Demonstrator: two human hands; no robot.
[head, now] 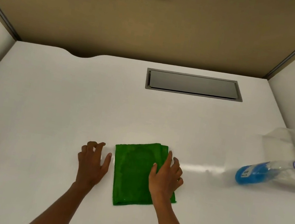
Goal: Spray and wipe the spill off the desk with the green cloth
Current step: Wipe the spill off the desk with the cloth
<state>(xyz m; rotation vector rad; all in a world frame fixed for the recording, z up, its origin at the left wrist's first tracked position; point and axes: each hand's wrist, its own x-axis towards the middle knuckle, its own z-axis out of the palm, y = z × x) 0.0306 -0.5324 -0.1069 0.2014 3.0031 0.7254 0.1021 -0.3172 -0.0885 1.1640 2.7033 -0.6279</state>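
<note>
Head view is filled by a white desk [45, 103], and every place below is given relative to the green cloth [134, 170], which is laid folded and flat on the desk toward its near edge. Just left of the cloth the left hand [92, 163] is rested on the bare desk surface, its fingers curled loosely and its thumb stretched toward the cloth's left edge without touching it; nothing is held in it. On the cloth's right half the right hand [166, 176] is laid palm down with fingers spread apart, so the cloth is pressed rather than clamped. Well to the right of the cloth a clear spray bottle [262, 171] with blue liquid and a blue trigger head is seen at a tilt by the desk's right edge, blurred, and whether it is standing or lying cannot be told. Beyond the cloth and somewhat right, a grey hatch [193, 85] is set into the desk. No spill can be made out on the surface.
</note>
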